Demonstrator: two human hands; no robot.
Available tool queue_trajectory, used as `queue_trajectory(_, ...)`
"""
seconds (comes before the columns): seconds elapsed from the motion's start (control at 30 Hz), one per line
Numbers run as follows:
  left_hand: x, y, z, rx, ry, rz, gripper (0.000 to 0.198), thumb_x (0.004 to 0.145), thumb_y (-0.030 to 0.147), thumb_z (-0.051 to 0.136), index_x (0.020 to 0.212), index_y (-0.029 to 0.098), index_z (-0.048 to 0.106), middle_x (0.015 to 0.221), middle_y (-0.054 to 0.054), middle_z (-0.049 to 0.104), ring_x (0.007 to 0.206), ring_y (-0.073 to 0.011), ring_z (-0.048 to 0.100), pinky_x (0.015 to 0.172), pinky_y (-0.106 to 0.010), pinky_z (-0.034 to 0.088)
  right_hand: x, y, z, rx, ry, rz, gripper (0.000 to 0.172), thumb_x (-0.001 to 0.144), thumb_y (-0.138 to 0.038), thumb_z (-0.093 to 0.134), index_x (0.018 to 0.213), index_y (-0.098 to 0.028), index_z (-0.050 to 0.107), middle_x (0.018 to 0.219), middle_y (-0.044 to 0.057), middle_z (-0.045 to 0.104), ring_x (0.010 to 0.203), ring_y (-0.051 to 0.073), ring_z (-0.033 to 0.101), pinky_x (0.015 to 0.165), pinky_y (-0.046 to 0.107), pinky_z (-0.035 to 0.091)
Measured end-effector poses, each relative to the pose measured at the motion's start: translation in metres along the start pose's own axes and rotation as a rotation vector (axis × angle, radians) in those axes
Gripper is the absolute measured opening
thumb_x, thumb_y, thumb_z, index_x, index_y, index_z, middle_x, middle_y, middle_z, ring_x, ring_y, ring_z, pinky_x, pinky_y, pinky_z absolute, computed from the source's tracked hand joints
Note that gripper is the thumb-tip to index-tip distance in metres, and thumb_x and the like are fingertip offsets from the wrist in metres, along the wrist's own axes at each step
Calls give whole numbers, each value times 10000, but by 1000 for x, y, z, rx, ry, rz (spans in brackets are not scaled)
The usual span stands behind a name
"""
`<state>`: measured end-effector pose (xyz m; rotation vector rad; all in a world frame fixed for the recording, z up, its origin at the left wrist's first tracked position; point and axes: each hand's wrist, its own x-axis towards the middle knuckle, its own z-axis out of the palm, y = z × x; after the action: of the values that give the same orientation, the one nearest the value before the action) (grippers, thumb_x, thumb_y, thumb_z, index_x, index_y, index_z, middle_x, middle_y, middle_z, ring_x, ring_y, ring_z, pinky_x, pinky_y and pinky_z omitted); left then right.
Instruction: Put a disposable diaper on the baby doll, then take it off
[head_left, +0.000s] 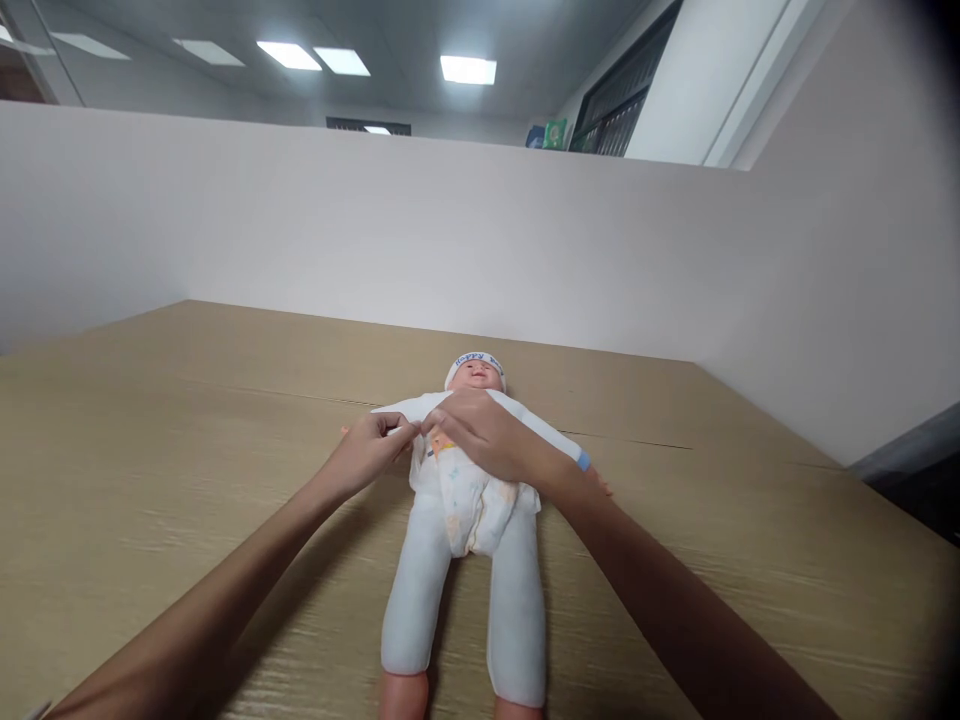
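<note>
1. On the wooden table [150, 480], near its middle, a baby doll [465, 520] lies on its back, head toward the far white partition wall [450, 240] and legs pointing at the person.
2. Its white headband [474, 360] carries blue lettering too small to read.
3. It wears a white top whose sleeve [551, 440] stretches out to the right and ends in a blue cuff, plus white leggings [420, 590] that leave the bare feet showing at the bottom edge.
4. Around its hips sits a diaper [469, 505] with faint coloured print.
5. At the doll's chest the left hand [367, 452] has its fingertips pinched together on the white cloth of the top, by the doll's arm on that side.
6. Beside it, the right hand [487, 435] lies palm down across the doll's chest and belly, fingers loosely curled and pressing on the fabric just above the diaper; whether it actually grasps the cloth cannot be told.
7. Fingertips of the two hands almost meet over the chest.
8. Both forearms reach in from the lower corners, bare.
9. Above the partition, ceiling light panels [469, 70] glow.
</note>
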<state>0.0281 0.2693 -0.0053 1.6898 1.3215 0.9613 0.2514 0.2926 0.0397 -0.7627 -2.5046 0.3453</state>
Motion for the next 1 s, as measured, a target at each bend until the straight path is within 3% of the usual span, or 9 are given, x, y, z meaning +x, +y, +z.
queue_trajectory(0.1,4,11,12,-16,-7,18,525,918,587,602,567,215,486,571,30,481,592,-132,402,619,-294,304,-16,3,-2,17,224,141,362,1154,-347,406,982,-238,706,993,40,753,958,219,660,924,384,504)
queue_trajectory(0.2,10,16,29,-47,-19,45,515,916,604,648,605,206,544,577,29,510,576,-131,417,591,-298,279,-27,11,7,-5,320,260,326,1115,-358,494,815,-247,554,832,10,634,802,202,564,777,355,442)
queue_trajectory(0.3,12,12,44,-154,-55,105,578,986,690,561,676,202,573,581,42,455,571,-132,380,583,-310,247,-29,17,13,131,292,291,390,1127,-414,484,772,-251,473,779,-17,570,765,185,528,739,341,415)
queue_trajectory(0.43,7,1,52,-250,-41,234,604,1095,681,361,819,203,607,647,44,406,627,-152,365,624,-321,297,-28,16,12,184,223,282,484,1134,-545,468,755,-245,491,770,-23,563,802,183,540,778,346,428)
queue_trajectory(0.6,3,-14,50,-265,-27,266,414,1087,620,482,1125,227,603,775,42,456,700,-162,412,670,-302,368,-27,13,13,102,190,277,395,1032,-512,669,766,-236,573,851,3,640,866,199,581,813,361,453)
queue_trajectory(0.73,8,-32,45,-181,74,251,453,1053,611,571,1325,250,573,1049,-21,580,907,-189,561,825,-318,481,-26,16,11,243,119,289,301,1030,-419,648,800,-227,625,847,-7,666,837,183,586,776,341,438)
queue_trajectory(0.87,17,-48,42,-155,24,258,470,1050,618,564,1311,227,584,1156,-63,623,1072,-233,590,985,-375,490,-24,18,5,311,81,318,361,1049,-450,610,769,-225,572,770,-38,583,740,156,500,708,321,396)
queue_trajectory(1.0,24,-52,43,-253,-32,236,446,1030,639,590,1173,217,590,1032,-19,596,949,-196,551,879,-329,474,-25,18,2,340,52,369,387,1054,-489,589,773,-232,524,756,-54,505,704,147,427,672,317,359)
